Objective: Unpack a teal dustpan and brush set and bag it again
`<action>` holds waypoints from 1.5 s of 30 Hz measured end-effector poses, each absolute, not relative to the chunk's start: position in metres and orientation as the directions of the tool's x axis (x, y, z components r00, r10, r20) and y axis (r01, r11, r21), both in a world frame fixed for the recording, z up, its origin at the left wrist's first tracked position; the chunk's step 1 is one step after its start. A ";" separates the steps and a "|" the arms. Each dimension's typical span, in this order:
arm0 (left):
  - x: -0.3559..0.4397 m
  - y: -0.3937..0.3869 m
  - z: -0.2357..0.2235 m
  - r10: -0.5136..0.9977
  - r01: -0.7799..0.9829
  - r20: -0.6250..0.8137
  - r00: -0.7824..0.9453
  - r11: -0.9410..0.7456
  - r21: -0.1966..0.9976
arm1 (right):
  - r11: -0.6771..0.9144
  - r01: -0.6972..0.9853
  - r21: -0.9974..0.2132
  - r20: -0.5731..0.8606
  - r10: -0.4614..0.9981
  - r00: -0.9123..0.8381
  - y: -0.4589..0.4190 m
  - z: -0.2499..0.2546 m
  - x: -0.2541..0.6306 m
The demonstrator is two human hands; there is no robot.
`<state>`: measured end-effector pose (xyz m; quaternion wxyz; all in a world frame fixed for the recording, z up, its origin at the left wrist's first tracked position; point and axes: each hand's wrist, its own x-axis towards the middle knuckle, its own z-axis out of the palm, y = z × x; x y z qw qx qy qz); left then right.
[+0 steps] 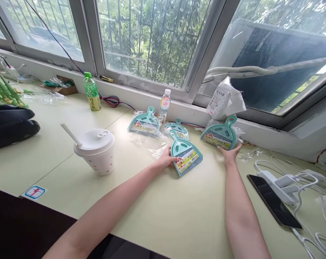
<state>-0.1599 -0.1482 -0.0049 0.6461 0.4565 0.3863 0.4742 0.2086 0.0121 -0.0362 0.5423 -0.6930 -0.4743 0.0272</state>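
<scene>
Desk | left fingers: clasping near dustpan | right fingers: spread, touching bagged dustpan

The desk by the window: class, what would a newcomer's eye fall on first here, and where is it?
Probably the large white lidded cup, standing on the left part of the desk. Next might come the teal dustpan set in the left hand, near the middle, and the matching set held by the right hand, farther right, below the window.
</scene>
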 end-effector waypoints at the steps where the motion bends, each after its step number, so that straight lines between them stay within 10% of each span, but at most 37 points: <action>1: -0.160 -0.147 -0.006 0.967 -0.272 -0.070 0.246 0.138 0.952 | 0.030 0.602 -0.798 0.463 0.668 0.582 0.005 -0.035 0.202; 7: -0.158 -0.146 -0.008 0.981 -0.302 -0.060 0.186 0.115 0.946 | 0.262 0.503 -0.824 0.549 0.585 0.596 -0.078 -0.031 0.115; 12: -0.159 -0.151 -0.006 0.981 -0.361 0.015 0.193 0.057 0.931 | 0.130 0.076 -0.989 0.146 0.706 0.693 -0.141 -0.034 0.018; 21: -0.157 -0.162 -0.007 0.969 -0.286 0.122 0.216 -0.057 0.957 | 0.094 -0.505 -0.858 -0.033 0.971 0.236 -0.168 -0.015 -0.003; 27: -0.166 -0.158 0.006 0.954 0.167 0.266 0.141 -0.288 0.943 | 0.104 -0.521 -0.847 -0.002 0.980 0.199 -0.163 -0.008 0.014; 32: -0.197 -0.151 0.010 0.826 0.869 0.563 -0.032 -0.256 0.424 | 0.119 -0.480 -0.869 0.007 0.974 0.228 -0.158 -0.009 0.030; 38: -0.217 -0.143 0.003 0.916 0.936 0.394 0.071 -0.198 0.291 | 0.130 -0.439 -0.889 0.015 0.967 0.256 -0.157 -0.008 0.041; 45: -0.212 -0.148 0.012 0.808 0.931 0.570 0.148 -0.309 0.196 | 0.113 -0.378 -0.919 0.065 0.988 0.138 -0.163 0.000 0.039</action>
